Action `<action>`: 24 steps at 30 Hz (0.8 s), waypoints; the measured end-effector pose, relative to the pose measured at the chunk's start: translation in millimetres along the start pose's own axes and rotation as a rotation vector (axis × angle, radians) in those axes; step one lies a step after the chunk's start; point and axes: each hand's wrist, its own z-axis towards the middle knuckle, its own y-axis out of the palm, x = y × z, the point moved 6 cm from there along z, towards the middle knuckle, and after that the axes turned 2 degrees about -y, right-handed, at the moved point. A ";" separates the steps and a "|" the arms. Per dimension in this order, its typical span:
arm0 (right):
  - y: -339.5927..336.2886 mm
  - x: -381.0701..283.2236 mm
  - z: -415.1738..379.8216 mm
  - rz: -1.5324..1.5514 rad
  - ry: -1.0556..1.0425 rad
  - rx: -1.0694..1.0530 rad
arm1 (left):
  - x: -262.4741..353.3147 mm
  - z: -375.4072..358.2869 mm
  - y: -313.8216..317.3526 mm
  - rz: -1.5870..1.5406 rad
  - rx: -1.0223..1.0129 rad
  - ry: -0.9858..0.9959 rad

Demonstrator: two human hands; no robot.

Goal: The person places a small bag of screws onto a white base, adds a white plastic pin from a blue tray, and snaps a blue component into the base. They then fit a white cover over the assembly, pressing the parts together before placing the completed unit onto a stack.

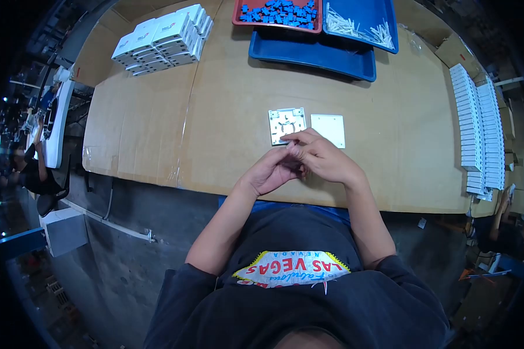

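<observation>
My left hand is turned palm up near the table's front edge, its fingers curled in. Above and against it, my right hand is closed, thumb and fingers meeting the left fingertips. Whatever they pinch, if anything, is hidden or too small to name. Just beyond my fingers lies an open white plastic housing with a round shape moulded inside; the right fingers overlap its lower edge from my view. Beside it on the right is a flat white square cover, partly behind my right hand.
A red tray of blue parts, a blue tray of white sticks and another blue tray stand at the back. White boxes are stacked back left, white pieces at right. Other people are at the sides.
</observation>
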 end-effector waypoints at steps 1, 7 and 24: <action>-0.7 -1.1 -0.1 0.010 -0.004 -0.002 | 1.3 1.0 1.4 0.033 0.007 0.005; -44.5 -6.3 -3.8 0.304 -0.003 0.210 | 8.6 -1.5 20.6 -0.055 0.024 -0.008; -305.1 96.2 116.1 -0.787 0.046 0.505 | 4.6 1.5 17.4 -0.118 -0.020 -0.060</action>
